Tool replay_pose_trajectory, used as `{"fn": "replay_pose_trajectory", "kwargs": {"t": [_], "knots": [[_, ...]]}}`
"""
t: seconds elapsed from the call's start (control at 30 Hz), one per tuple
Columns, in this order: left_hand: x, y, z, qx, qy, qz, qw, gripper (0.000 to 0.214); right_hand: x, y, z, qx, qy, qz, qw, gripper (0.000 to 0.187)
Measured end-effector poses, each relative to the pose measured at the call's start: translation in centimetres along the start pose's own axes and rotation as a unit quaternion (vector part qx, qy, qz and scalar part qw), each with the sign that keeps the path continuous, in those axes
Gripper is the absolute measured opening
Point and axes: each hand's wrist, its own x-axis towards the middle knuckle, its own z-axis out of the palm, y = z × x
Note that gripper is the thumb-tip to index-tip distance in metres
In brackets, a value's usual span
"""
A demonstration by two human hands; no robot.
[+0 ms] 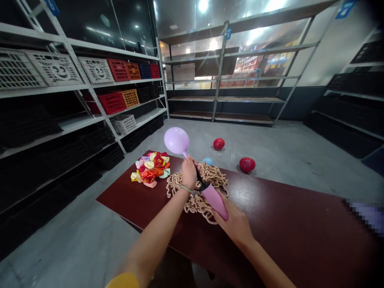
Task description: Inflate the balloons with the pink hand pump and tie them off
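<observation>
My left hand [189, 172] is closed around the neck of a partly inflated lilac balloon [177, 140], pinching it onto the black nozzle of a pink hand pump [213, 198]. The pump's rear end sits in the grip of my right hand [234, 224]. Both hands hover over a dark red table [270, 224]. Under the pump lies a heap of tan rubber bands or strings [207, 180]. A pile of flat, uninflated balloons [151, 169] in many colours rests at the table's far left corner.
Two red inflated balloons [219, 143] [247, 164] and a blue one [207, 161] lie on the grey floor beyond the table. Metal shelving with plastic crates [111, 102] lines the left wall; more racks stand at the back and right.
</observation>
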Motion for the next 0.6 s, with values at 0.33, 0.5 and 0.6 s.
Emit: {"fn": "replay_pose_trajectory", "kwargs": {"t": [0.33, 0.5, 0.6], "knots": [[2.9, 2.4, -2.1, 0.040, -0.011, 0.010, 0.999, 0.030, -0.1, -0.4, 0.1, 0.042, -0.031, -0.046, 0.998, 0.065], [6.3, 6.5, -3.5, -0.002, 0.044, 0.053, 0.998, 0.021, 0.0, -1.0, -0.3, 0.039, -0.007, -0.071, 0.997, 0.064], [5.1, 5.3, -3.1, -0.018, 0.072, 0.052, 0.996, 0.021, -0.1, -0.9, -0.2, 0.011, 0.005, -0.070, 0.997, 0.062]]}}
